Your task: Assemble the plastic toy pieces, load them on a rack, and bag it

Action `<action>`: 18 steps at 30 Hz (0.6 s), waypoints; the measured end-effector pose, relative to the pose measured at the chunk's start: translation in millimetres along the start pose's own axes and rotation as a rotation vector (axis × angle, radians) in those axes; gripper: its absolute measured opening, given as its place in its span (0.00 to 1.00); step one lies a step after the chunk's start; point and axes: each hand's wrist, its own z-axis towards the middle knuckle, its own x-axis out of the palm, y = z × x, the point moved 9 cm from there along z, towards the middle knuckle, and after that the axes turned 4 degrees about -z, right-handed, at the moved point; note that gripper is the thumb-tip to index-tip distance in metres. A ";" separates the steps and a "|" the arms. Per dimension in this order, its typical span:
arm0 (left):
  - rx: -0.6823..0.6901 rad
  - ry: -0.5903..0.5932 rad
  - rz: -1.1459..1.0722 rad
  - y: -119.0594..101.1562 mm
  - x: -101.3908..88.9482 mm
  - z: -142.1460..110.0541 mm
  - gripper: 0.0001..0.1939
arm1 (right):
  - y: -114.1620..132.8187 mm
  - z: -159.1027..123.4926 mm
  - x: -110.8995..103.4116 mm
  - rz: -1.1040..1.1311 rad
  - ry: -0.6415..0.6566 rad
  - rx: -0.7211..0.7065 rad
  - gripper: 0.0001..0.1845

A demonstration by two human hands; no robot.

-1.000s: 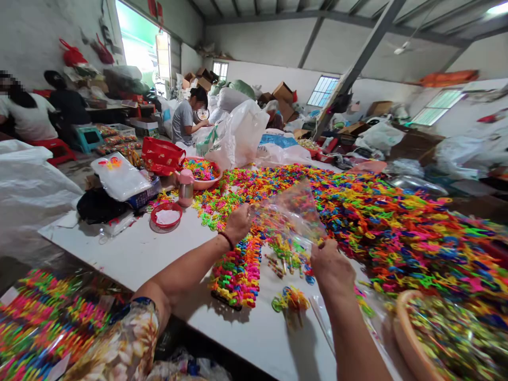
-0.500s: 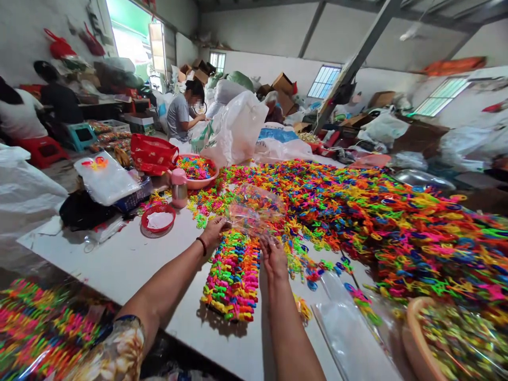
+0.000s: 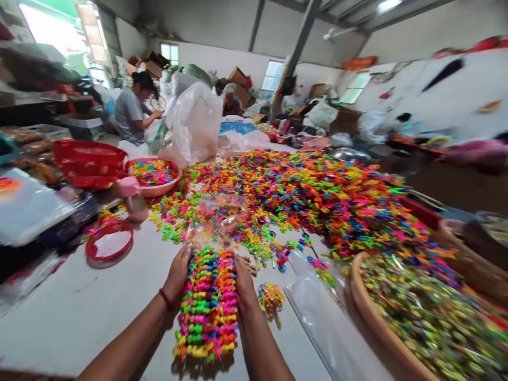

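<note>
A clear plastic bag (image 3: 210,301) packed with rows of small bright plastic toys lies on the white table before me. Its unfilled clear end (image 3: 216,211) stretches away over the loose pieces. My left hand (image 3: 178,272) grips the bag's left side near its upper part, with a beaded bracelet on the wrist. On the opposite side, my right hand (image 3: 246,280) presses against the bag, fingers partly hidden behind it. Just right of that hand is a small bunch of rubber bands (image 3: 271,299).
A large heap of colourful plastic pieces (image 3: 309,196) covers the table's far side. Flat clear bags (image 3: 317,317) and an orange tub (image 3: 359,280) of wrapped bits stand at right. A red basket (image 3: 129,243), pink-lidded bottle (image 3: 135,203) and pink basin (image 3: 159,189) are at left. A co-worker (image 3: 133,114) sits beyond.
My hands have moved from the bag's clear open end down onto the sides of its packed part. The camera view has turned to the right.
</note>
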 end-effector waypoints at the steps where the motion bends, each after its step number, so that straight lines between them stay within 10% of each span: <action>1: 0.014 0.003 0.035 -3.4 0.0 -9.0 0.23 | -1.5 -7.8 -1.3 0.050 0.001 0.033 0.30; 9: -0.288 -0.023 -0.035 31.6 3.7 -58.5 0.22 | -6.7 -36.6 -22.7 0.047 0.032 0.036 0.31; 18: -0.452 0.029 -0.023 51.8 -2.5 -48.0 0.21 | 2.6 -57.9 -1.1 0.082 0.143 0.015 0.27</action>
